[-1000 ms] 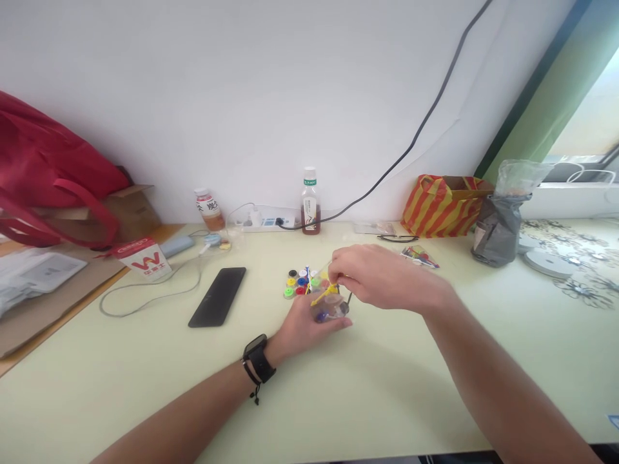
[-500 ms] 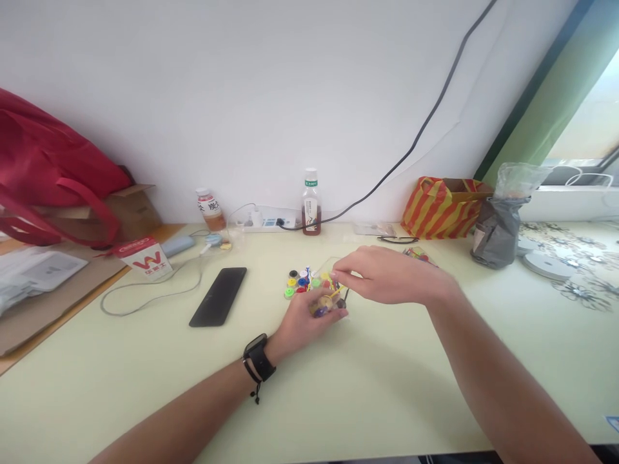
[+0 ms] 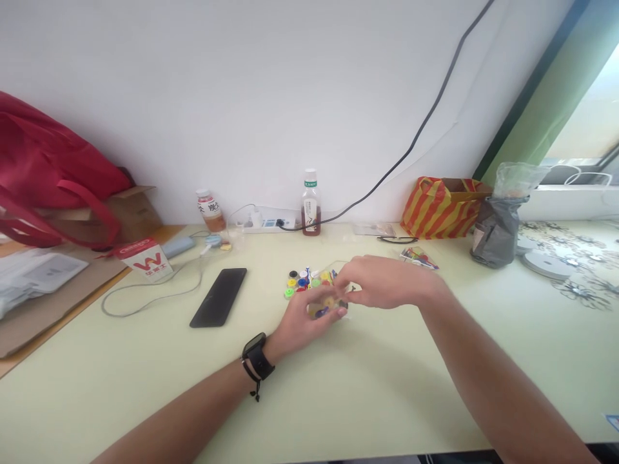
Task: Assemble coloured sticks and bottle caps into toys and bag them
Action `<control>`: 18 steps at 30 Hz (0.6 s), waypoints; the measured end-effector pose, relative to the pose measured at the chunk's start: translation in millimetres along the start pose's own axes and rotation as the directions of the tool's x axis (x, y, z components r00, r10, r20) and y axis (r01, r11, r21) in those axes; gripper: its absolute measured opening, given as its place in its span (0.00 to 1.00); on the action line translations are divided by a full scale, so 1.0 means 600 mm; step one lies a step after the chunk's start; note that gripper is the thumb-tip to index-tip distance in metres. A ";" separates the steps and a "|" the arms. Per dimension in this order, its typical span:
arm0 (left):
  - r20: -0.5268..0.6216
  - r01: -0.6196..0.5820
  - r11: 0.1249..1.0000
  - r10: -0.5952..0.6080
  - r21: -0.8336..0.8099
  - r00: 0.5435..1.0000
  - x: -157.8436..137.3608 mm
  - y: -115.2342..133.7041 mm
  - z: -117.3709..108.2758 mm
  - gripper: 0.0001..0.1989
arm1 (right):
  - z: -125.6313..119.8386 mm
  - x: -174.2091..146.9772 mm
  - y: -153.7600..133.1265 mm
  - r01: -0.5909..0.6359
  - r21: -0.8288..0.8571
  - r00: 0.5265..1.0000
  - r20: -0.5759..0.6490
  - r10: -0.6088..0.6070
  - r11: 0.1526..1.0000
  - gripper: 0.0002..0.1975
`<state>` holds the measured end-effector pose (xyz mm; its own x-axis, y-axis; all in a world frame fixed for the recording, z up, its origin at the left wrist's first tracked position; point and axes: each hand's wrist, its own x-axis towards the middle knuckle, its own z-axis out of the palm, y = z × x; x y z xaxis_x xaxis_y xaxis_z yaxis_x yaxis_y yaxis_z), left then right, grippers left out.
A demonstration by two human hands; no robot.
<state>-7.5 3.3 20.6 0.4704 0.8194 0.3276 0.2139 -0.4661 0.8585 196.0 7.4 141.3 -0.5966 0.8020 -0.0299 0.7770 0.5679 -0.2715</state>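
1. I have the left hand (image 3: 300,319) over the middle of the table (image 3: 314,399), its thumb and fingers curled around a clear plastic packet (image 3: 321,313), holding it between them. A dark blue or purple bit shows inside the packet.
2. I see the right hand (image 3: 387,280) come in from the other side, wrist high, fingers bent downward and drawn close together just above the packet. The fingertips are blurred and crowded by the left hand – I cannot tell from here what they pinch, if anything.
3. The packet sits low between the two hands, near the table; I cannot make out whether it touches the surface.
4. Just beyond the left fingers I get a cluster of small round pieces (image 3: 292,283) in black, yellow, green, blue and white, partly hidden by the hand. Off to the right, past the right wrist, lies a flat packet of coloured bits (image 3: 419,257).
5. On the left wrist I see a black watch (image 3: 258,354); left of that hand a dark phone (image 3: 220,298) lies flat, well apart from it.
6. Along the wall I have an upright bottle (image 3: 310,209) in front of a power strip (image 3: 268,222) – and, farther right, a red-and-yellow striped bag (image 3: 430,209) beside a grey bag (image 3: 498,235).
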 end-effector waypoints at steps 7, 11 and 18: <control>-0.010 -0.174 0.960 0.181 0.220 0.983 0.003 -0.011 -0.023 0.17 | -0.022 -0.020 0.008 0.065 0.114 0.997 0.028 -0.069 0.991 0.10; 0.081 -0.379 0.782 0.393 0.495 0.916 0.011 -0.021 -0.040 0.13 | -0.005 -0.030 0.026 0.135 0.310 0.986 -0.131 -0.099 0.941 0.09; 0.168 -0.508 0.565 0.545 0.651 0.821 0.016 -0.019 -0.036 0.11 | 0.134 -0.024 0.096 0.200 0.781 0.881 -0.408 0.241 0.591 0.27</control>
<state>-24.0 24.0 22.6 0.6466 0.3629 0.6710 0.4390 -0.8963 0.0617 233.2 14.0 48.7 -0.2566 0.9185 0.3007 0.1827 0.3516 -0.9181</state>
